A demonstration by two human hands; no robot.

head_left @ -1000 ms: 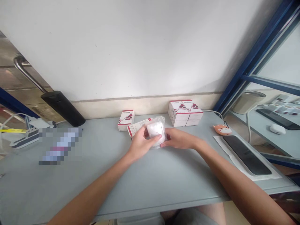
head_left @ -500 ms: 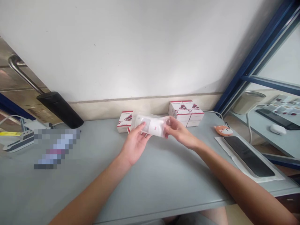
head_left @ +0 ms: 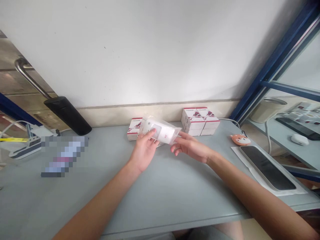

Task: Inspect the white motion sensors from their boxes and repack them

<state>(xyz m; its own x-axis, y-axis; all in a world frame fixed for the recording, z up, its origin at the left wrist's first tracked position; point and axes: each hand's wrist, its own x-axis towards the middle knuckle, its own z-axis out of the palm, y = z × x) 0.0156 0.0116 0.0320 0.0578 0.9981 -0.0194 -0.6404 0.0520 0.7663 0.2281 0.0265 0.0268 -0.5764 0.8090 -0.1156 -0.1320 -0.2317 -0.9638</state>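
A white device in a clear plastic bag (head_left: 163, 133), with a grey panel and small red print, is tilted down to the right above the table. My left hand (head_left: 144, 150) grips its left part, thumb on top and fingers beneath. At the bag's right end is my right hand (head_left: 190, 145), its fingers loosely apart and the foremost ones touching or just beside the plastic. Behind my left hand stands a white and red box (head_left: 134, 128), partly covered by the bag. Some pale thing under the bag is mostly hidden.
Two matching boxes (head_left: 200, 121) stand side by side near the wall. To the right lie an orange animal-face case (head_left: 240, 140) and a dark-screened phone (head_left: 268, 167) on a white sheet. On the left are a black cylinder (head_left: 68, 115), a power strip (head_left: 27, 148) and a blurred-out object (head_left: 65, 156).
My right hand has loosened its pinch on the bag's right end, and its fingers have spread. The bagged device has tilted a little more in my left hand. The view has shifted slightly.
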